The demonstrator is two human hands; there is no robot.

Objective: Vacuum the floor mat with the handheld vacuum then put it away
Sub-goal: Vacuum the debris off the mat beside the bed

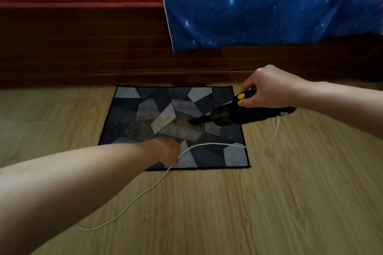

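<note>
Vacuum (pixel 238 115) gripped by right hand (pixel 267 89) at right edge of mat (pixel 128 109), nozzle laid among crumbs (pixel 182 122) at mat centre. Cord (pixel 207 144) held by left hand (pixel 165 151) over mat's near edge. Risk judged: slack cord dragged through crumbs, grit scattered off mat.

Your right hand (pixel 273 89) is gripping the handheld vacuum (pixel 238 115) over the floor mat's (pixel 128 109) right edge, its nozzle pointing left into the crumbs (pixel 182 123) near the mat's middle; your left hand (pixel 165 150) is holding the white cord (pixel 207 144) by the mat's front edge; the cord is trailing across the wooden floor (pixel 269 203) towards you.
</note>
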